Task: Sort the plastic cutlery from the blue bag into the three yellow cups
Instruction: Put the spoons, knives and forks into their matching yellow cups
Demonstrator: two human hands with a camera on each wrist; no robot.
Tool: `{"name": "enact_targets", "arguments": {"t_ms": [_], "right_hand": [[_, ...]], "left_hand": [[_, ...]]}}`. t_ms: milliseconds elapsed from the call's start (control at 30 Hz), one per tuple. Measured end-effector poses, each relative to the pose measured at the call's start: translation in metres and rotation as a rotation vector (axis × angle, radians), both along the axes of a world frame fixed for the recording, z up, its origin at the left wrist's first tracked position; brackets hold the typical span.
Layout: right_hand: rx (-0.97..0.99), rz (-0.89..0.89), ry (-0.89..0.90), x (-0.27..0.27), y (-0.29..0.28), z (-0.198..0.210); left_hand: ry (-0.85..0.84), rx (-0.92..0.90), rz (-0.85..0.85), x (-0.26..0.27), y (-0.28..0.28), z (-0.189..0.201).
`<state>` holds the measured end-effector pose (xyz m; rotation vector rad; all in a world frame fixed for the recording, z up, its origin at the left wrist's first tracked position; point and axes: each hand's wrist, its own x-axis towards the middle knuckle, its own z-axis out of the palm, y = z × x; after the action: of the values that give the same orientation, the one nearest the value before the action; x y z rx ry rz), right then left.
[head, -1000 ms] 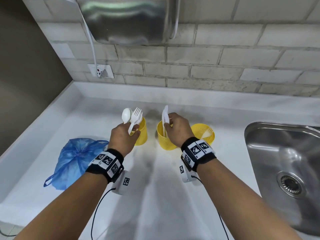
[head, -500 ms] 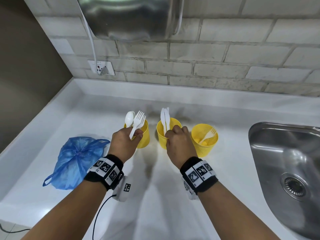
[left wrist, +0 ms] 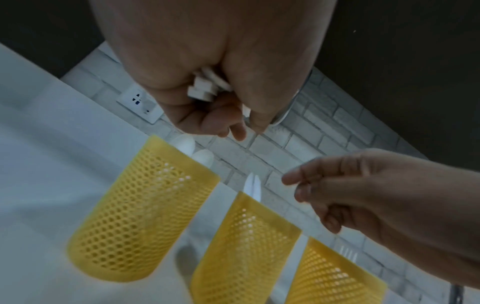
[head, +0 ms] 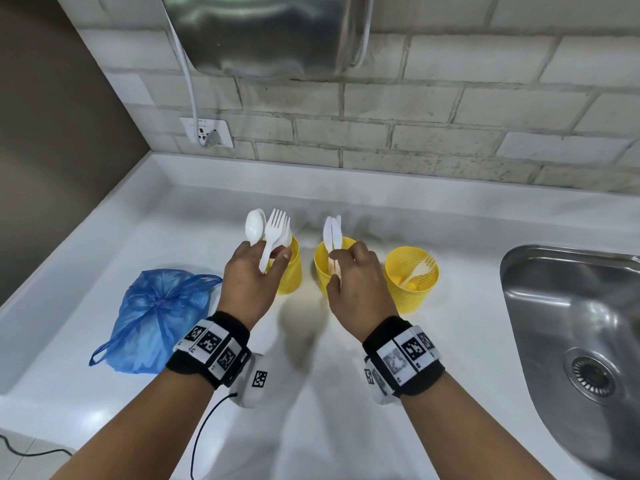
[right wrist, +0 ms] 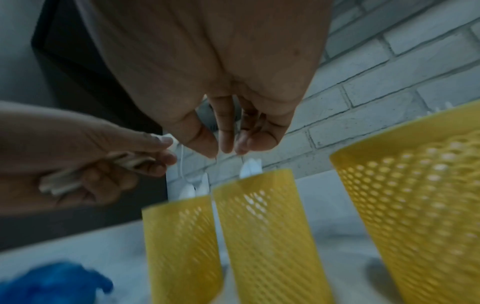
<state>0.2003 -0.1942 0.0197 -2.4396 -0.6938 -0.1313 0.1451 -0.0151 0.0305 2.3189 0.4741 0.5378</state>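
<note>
Three yellow mesh cups stand in a row on the white counter: left cup (head: pixel 290 275), middle cup (head: pixel 321 271), right cup (head: pixel 412 285). My left hand (head: pixel 273 256) grips a white spoon (head: pixel 255 226) and fork (head: pixel 275 230) by their handles (left wrist: pixel 205 86) above the left cup (left wrist: pixel 140 216), which holds spoons (left wrist: pixel 192 150). Two white knives (head: pixel 332 230) stand in the middle cup (right wrist: pixel 267 236). My right hand (head: pixel 341 268) hovers in front of that cup, fingers (right wrist: pixel 226 139) loose and holding nothing. A fork (head: pixel 420 268) lies in the right cup. The blue bag (head: pixel 156 317) sits at left.
A steel sink (head: pixel 571 323) is sunk into the counter at right. On the brick wall behind hang a metal hand dryer (head: pixel 266 32) and a socket (head: pixel 207 133) with its cable. A raised ledge borders the counter on the left and at the back.
My right hand lowered a knife into the middle cup beside another, let it go and drew back a little. My left hand kept its cutlery over the left cup.
</note>
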Motion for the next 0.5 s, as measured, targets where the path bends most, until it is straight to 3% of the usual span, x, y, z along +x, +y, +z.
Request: {"name": "enact_targets", "arguments": {"t_ms": [100, 267, 500], "right_hand": [[0.310, 0.018, 0.180, -0.007, 0.003, 0.027], [0.639, 0.034, 0.562, -0.011, 0.010, 0.053], [0.891, -0.034, 0.609, -0.008, 0.004, 0.051]], "left_hand": [[-0.052, -0.069, -0.053, -0.008, -0.016, 0.011], [-0.199, -0.318, -0.161, -0.017, -0.045, 0.021], [-0.127, -0.300, -0.261, -0.022, -0.060, 0.021]]}}
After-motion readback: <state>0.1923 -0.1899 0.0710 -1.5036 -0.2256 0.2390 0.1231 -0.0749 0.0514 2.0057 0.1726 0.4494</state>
